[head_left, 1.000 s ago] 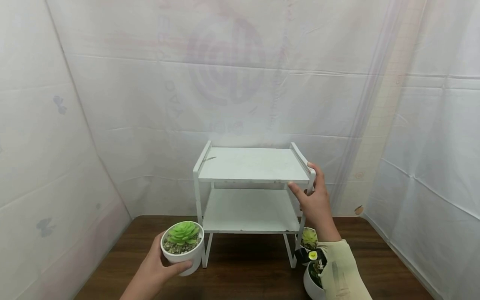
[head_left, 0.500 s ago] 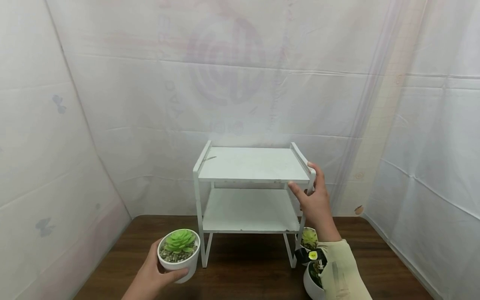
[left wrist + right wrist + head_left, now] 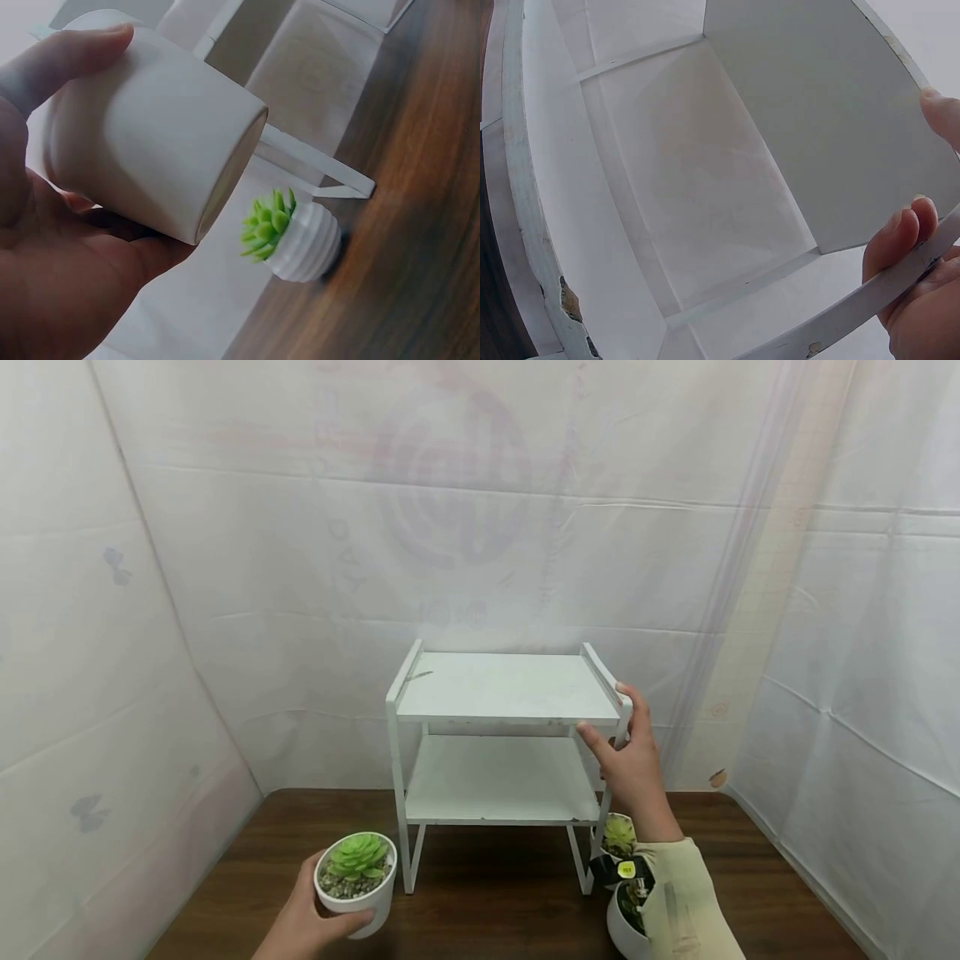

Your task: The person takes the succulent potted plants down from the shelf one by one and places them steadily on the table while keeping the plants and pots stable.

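Note:
My left hand (image 3: pixel 311 910) grips a white pot with a potted green succulent (image 3: pixel 358 857) and gravel in it. The pot is held in front of the shelf's left front leg; in the left wrist view its smooth side (image 3: pixel 157 120) and base edge are visible, thumb on one side and fingers beneath. My right hand (image 3: pixel 630 768) holds the right front post of a white two-tier shelf (image 3: pixel 502 689). In the right wrist view its fingertips (image 3: pixel 892 240) curl round the post, while the thumb (image 3: pixel 941 116) touches the top board's edge.
A ribbed white pot (image 3: pixel 307 244) with another succulent stands by a shelf leg in the left wrist view. Two more potted plants, one pale green (image 3: pixel 618 837) and one darker (image 3: pixel 628 922), sit right of the shelf, partly behind the right forearm. White sheeting surrounds the brown wooden table (image 3: pixel 480 918).
My left hand has moved down and slightly left, carrying the potted succulent. The right hand and the shelf have stayed in place.

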The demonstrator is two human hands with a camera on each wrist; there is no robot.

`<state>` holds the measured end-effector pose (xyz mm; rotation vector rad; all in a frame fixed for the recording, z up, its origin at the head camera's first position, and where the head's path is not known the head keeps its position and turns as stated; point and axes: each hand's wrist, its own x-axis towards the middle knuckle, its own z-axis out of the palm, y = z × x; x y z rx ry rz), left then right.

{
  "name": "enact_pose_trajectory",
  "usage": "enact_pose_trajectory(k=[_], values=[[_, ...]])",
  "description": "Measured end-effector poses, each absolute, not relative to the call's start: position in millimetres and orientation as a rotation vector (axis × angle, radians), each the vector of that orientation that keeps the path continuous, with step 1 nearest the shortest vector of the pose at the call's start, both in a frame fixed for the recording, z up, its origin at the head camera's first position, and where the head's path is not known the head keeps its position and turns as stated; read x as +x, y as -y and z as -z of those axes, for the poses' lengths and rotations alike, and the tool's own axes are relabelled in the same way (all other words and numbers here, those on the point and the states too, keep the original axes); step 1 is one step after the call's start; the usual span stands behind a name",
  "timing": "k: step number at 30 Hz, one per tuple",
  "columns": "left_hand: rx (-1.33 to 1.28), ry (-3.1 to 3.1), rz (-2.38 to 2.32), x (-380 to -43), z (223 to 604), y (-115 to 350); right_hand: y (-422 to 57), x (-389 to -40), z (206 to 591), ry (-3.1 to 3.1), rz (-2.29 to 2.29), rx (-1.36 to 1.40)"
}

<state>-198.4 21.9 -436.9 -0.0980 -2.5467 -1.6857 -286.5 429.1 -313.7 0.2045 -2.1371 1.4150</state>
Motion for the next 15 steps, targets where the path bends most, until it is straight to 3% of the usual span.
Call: enact_pose_trajectory(k=[15], values=[[-0.067, 2.595, 1.704, -204.9, 458.4, -16.0, -429.1, -285.8, 312.9, 2.138, -1.412, 0.210]])
